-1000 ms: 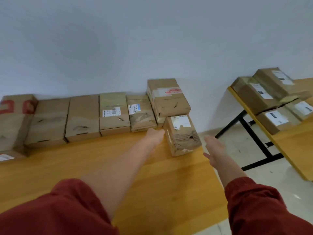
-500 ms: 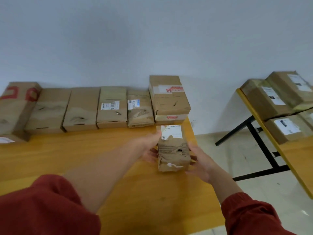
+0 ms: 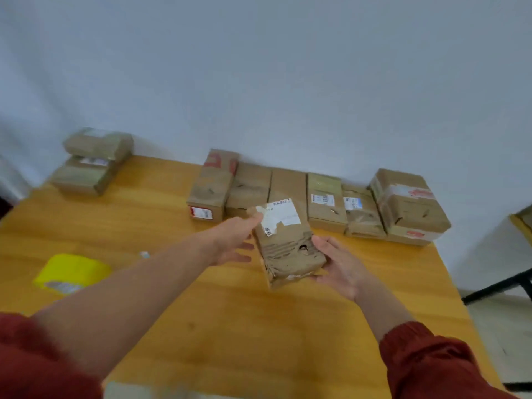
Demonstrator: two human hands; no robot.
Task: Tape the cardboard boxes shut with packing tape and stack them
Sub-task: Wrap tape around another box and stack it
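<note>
A small, crumpled cardboard box [image 3: 285,243] with a torn white label is held above the wooden table [image 3: 230,326], tilted, between both hands. My left hand [image 3: 233,240] grips its upper left side, thumb at the top corner. My right hand [image 3: 336,263] cups its lower right corner from below. A yellow roll of packing tape [image 3: 72,273] lies on the table at the left. A row of several cardboard boxes [image 3: 288,194] stands along the wall behind the held box, ending at the right in a two-box stack [image 3: 408,205].
Two more boxes [image 3: 92,162] are stacked at the table's far left corner. A small white scrap [image 3: 144,254] lies near the tape. The table's right edge drops to a tiled floor, where the black leg [image 3: 498,286] of another table shows.
Both hands closed on the small box at the right end of the row and lifted it off the table toward me. The camera has swung left, bringing the tape roll and far-left stack into view.
</note>
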